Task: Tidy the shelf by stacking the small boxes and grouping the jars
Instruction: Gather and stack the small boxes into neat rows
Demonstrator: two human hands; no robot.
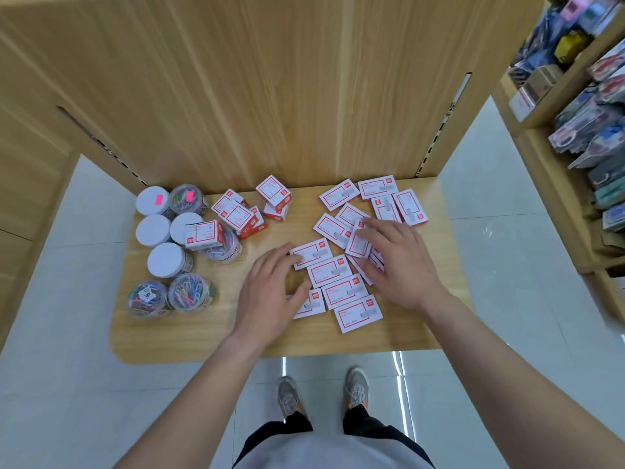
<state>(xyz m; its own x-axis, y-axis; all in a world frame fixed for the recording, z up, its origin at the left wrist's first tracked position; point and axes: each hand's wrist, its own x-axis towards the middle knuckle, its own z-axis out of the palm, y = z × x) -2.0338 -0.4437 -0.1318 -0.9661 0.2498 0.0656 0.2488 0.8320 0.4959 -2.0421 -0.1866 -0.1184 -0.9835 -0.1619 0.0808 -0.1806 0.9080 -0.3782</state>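
On the left end of the shelf (203, 336) stand the jars (165, 243), clustered close together. Some show white lids, two at the back carry pink stickers, and the two at the front edge are clear with coloured clips visible inside. One box (204, 234) sits on top of the jars at the cluster's right side, tilted.

Just right of the jars, near the back panel (270, 96), is a loose pile (252, 209) of red-and-white boxes, several leaning on one another, some showing their red sides.

The left hand (270, 289) lies palm down near the shelf's middle, fingers spread. Its fingertips touch the left end of one flat box (310, 253), and its thumb rests on another box (309, 304) near the front, partly covering it. It is open, gripping nothing.

Between the hands a column of flat boxes (341, 282) runs toward the front edge, lying label up and side by side, slightly overlapping.

The right hand (395, 262) is also spread palm down, well apart from the left hand. Its fingers press on a box (359, 244) that is tipped across others, with more boxes partly hidden under the palm. Whether it grips any of them cannot be told.

Behind the right hand, more flat boxes (389, 198) lie scattered toward the back right corner.
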